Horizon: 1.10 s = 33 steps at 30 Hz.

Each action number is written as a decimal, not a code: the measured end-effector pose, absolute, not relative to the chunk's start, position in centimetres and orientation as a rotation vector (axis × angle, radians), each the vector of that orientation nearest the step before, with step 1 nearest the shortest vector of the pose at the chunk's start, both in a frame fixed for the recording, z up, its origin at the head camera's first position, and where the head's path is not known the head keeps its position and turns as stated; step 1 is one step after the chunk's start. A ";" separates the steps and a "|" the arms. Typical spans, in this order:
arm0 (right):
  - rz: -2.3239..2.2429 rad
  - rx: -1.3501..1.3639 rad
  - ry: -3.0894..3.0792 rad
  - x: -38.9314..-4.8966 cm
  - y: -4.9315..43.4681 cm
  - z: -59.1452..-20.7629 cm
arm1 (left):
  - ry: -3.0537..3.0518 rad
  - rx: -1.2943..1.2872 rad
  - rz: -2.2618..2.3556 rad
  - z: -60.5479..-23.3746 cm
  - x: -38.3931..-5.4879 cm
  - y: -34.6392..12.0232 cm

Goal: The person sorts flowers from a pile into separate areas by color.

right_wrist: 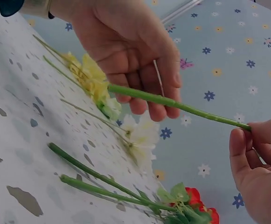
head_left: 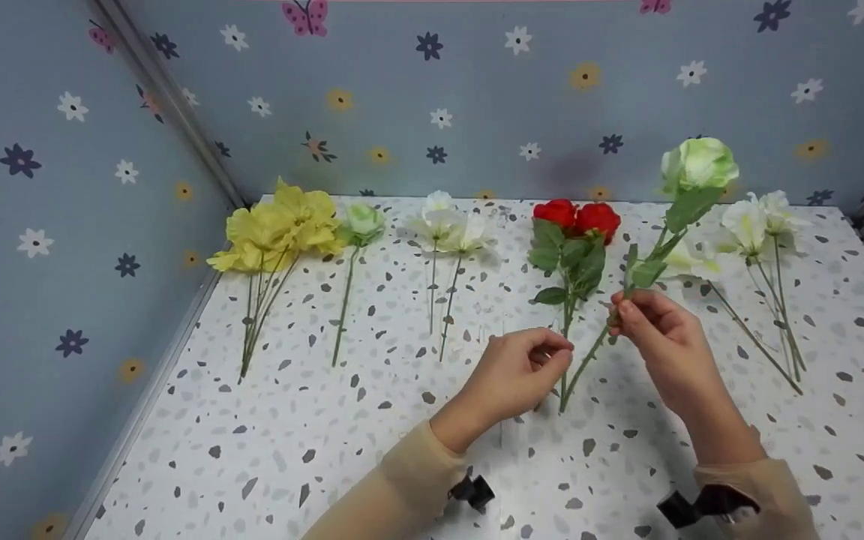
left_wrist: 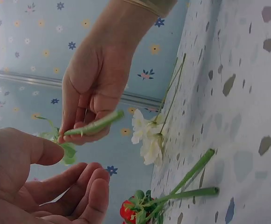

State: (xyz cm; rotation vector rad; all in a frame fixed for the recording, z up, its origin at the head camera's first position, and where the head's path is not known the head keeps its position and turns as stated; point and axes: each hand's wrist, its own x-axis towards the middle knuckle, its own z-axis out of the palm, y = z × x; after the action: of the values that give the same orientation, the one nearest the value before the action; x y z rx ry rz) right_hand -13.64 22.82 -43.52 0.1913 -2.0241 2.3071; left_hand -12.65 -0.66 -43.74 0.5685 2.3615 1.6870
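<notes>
My right hand (head_left: 668, 341) pinches the stem of a pale green rose (head_left: 702, 166) between thumb and fingers, just below its leaves. The bloom points up and away, while the bare stem (right_wrist: 182, 107) slants down toward my left hand (head_left: 511, 379). In the right wrist view the cut end overlaps the left hand's loosely bent fingers. The left wrist view shows that hand's thumb and fingers apart, with nothing gripped. Two red roses (head_left: 598, 223) with green leaves lie on the speckled table (head_left: 402, 457) beyond the hands, their stems toward me.
Yellow flowers (head_left: 293, 217), another green rose (head_left: 364, 223) and white flowers (head_left: 438, 225) lie in a row at the left. More white flowers (head_left: 747, 225) lie right of the right hand. A blue flower-patterned wall (head_left: 477, 90) rises behind the table, with another at the left.
</notes>
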 end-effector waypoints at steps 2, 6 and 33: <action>2.324 0.231 -1.992 -13.5 22.4 -43.7 | 2.308 0.612 1.667 -43.6 -12.4 -0.5; 2.315 0.239 -1.956 -13.5 21.8 -43.8 | 2.225 0.619 1.654 -43.5 -12.2 -0.4; 1.834 0.042 -2.329 -14.3 28.0 -42.4 | 2.584 0.356 1.610 -40.9 -15.7 -8.0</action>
State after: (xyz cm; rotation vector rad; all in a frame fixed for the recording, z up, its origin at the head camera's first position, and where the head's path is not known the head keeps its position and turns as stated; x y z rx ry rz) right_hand -14.25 27.98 -42.43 0.0416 -2.3291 1.8338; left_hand -15.66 -8.01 -40.85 0.3559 2.5841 1.6102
